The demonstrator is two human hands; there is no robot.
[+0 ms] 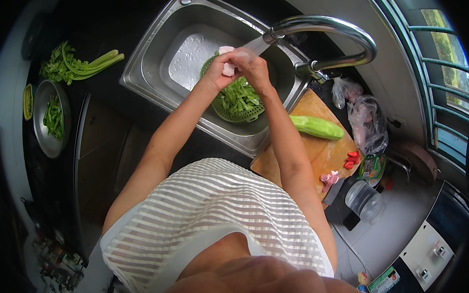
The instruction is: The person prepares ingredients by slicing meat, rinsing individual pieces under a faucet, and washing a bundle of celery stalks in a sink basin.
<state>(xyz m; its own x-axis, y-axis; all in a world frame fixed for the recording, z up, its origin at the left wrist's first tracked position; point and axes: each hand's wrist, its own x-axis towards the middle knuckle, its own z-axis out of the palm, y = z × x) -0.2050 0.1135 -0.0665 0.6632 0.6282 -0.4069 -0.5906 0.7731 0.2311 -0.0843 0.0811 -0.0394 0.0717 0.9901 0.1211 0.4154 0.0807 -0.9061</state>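
Note:
Both hands meet over the stainless steel sink (151,58), under water running from the chrome faucet (324,22). A pale whitish lump (228,69), of a kind I cannot make out, shows between my left hand (218,70) and my right hand (257,73). Fingers of both hands close around it, and the stream blurs the right fingers. More of the same pale stuff sticks out above the left fingers. Directly below is a green plastic colander (236,116) holding cut green leaves and stalks (239,97); my wrists hide part of it.
Right of the sink, a wooden cutting board (273,156) bears a peeled green gourd (319,128), red pepper pieces (351,160), raw meat (329,179) and a cleaver (333,189). Plastic bags (367,121) lie beyond. Leftward are celery (79,64) and a metal bowl (40,130) with greens.

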